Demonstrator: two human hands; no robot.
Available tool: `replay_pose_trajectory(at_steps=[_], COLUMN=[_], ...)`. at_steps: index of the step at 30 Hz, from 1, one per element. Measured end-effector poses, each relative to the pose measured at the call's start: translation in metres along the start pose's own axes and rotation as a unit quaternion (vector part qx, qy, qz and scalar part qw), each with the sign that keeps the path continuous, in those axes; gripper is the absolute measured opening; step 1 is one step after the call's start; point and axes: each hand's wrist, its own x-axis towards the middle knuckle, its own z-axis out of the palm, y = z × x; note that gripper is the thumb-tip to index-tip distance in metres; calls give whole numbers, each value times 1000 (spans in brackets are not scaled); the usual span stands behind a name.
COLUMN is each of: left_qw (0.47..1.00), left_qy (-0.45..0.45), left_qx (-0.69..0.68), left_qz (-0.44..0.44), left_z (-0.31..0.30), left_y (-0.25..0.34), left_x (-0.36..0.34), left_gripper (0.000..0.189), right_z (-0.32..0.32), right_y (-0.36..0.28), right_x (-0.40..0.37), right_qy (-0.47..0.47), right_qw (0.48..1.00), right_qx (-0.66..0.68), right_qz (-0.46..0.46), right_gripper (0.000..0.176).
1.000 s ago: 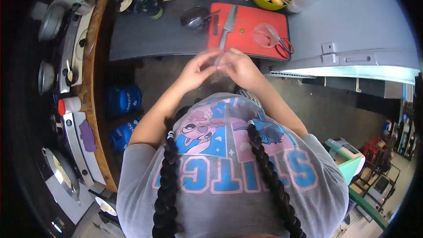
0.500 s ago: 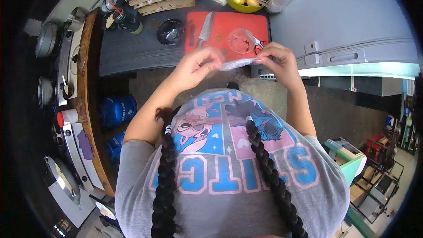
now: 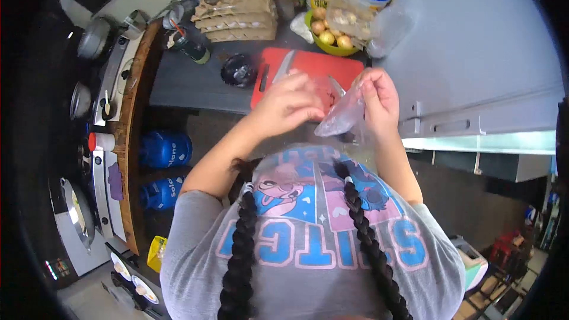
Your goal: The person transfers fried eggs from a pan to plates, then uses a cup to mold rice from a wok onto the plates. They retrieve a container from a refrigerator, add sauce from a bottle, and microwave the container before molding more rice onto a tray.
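Clear plastic bag (image 3: 341, 117): hanging between the hands, over the near edge of the red cutting board (image 3: 302, 65).
Right hand (image 3: 377, 98): fingertips pinching the bag's top.
Left hand (image 3: 287, 105): fingers curling closed, touching the bag.

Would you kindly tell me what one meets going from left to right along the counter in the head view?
Along the counter: bottle → black bowl → knife → onion bowl.
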Motion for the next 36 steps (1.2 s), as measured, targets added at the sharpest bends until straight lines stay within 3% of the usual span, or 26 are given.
replay_pose_trajectory(at_steps=[3, 4, 6, 7, 9, 10, 12, 13, 17, 18, 20, 21, 22, 23, 24, 27, 28, 30, 31, 32, 33, 34, 36], left_qw=[997, 988, 973, 972, 993, 993, 994, 992, 981, 973, 948, 946, 950, 948, 945, 953, 949, 928, 905, 903, 924, 936, 930], left_qy=[48, 11, -35, -34, 56, 53, 97, 105, 150, 162, 123, 118, 49, -21, -26, -244, -253, -373, -422, -427, -374, -315, -330], left_qx=[-58, -91, -68, -64, -1, 1, -44, -52, -122, -164, -290, -297, -306, -313, -322, -159, -171, 12, 37, 29, 67, 105, 86], left_qz=[-30, -125, -219, -221, -108, -108, 7, 39, -21, -26, -54, -49, -48, -47, -44, -80, -82, -11, -35, -30, 45, 119, 138], left_z=[25, 39, 52, 54, 52, 46, 29, 24, 6, -1, -16, -20, -24, -25, -26, -37, -39, -38, -37, -36, -36, -38, -36], left_y=[30, 31, 32, 26, 14, 11, 7, 7, 6, 3, -3, -6, -8, -10, -12, -22, -28, -42, -50, -60, -70, -76, -86], left_x=[27, 25, 28, 27, 28, 31, 40, 44, 43, 45, 42, 42, 42, 42, 42, 46, 47, 48, 50, 51, 53, 53, 53], left_gripper=[49, 46, 31, 31, 19, 19, 13, 9, 6, 10, 18, 18, 22, 27, 27, 38, 38, 40, 39, 39, 33, 28, 21], right_z=[-11, -14, -13, -14, -18, -23, -29, -31, -37, -40, -46, -45, -43, -41, -37, -14, -6, 7, 9, 10, 9, 6, 0], right_y=[-3, -4, -10, -9, -6, -3, -1, -1, -11, -8, -1, -9, -8, -3, 0, -3, -7, -14, -13, -11, -6, -1, 11], right_x=[4, 3, 3, 3, 4, 4, 6, 9, 22, 22, 24, 25, 26, 28, 31, 40, 38, 31, 30, 31, 35, 36, 36], right_qy=[-15, -31, -20, 1, 25, 37, 52, -4, -146, -140, -102, -109, -102, -67, -32, -33, -19, -12, -7, -3, 5, 11, 29], right_qw=[993, 985, 986, 986, 986, 988, 990, 987, 954, 955, 973, 963, 962, 974, 982, 993, 994, 998, 999, 999, 988, 988, 990], right_qx=[-97, -141, -134, -138, -139, -131, -122, -152, -251, -254, -207, -245, -251, -214, -176, -58, -8, -14, -26, -39, -146, -149, -129], right_qz=[-61, -97, -93, -91, -91, -69, -47, -48, -68, -67, -4, 21, 25, -20, -67, -98, -109, -62, -30, -1, -38, -35, 55], right_gripper=[13, 14, 15, 15, 15, 15, 16, 16, 14, 14, 15, 13, 13, 12, 12, 24, 30, 37, 37, 37, 39, 39, 30])
